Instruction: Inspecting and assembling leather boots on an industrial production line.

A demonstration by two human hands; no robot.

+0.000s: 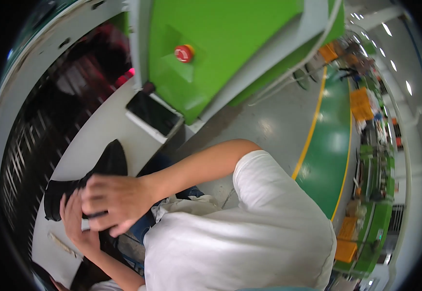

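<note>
Both hands are together at a black shoe-like piece (111, 160), which lies on a pale table (92, 121), one narrow end pointing away beyond the fingers and a wider part showing to the left of them. The left hand (77, 220) has its fingers stretched out against that wider part, with its thumb set apart from them; whether it truly grips the piece I cannot tell. The right hand (119, 199) is blurred and reaches across in front of the left, overlapping it, its fingers bent; I cannot tell whether they close on the piece or only rest there. On the table just below the left hand is a thin pale stick (63, 245). Beyond the hands, further along the table, a black phone-like slab (152, 112) sits in a white holder (145, 128). Past that, well apart from the hands, stands a green machine (220, 39) with a red button (183, 54) on its face. Left of the hands is a dark opening with bright slats (22, 160). To the right of the hands are the wearer's white shirt (245, 218) and, well beyond, a green floor lane (312, 184) edged in yellow.
</note>
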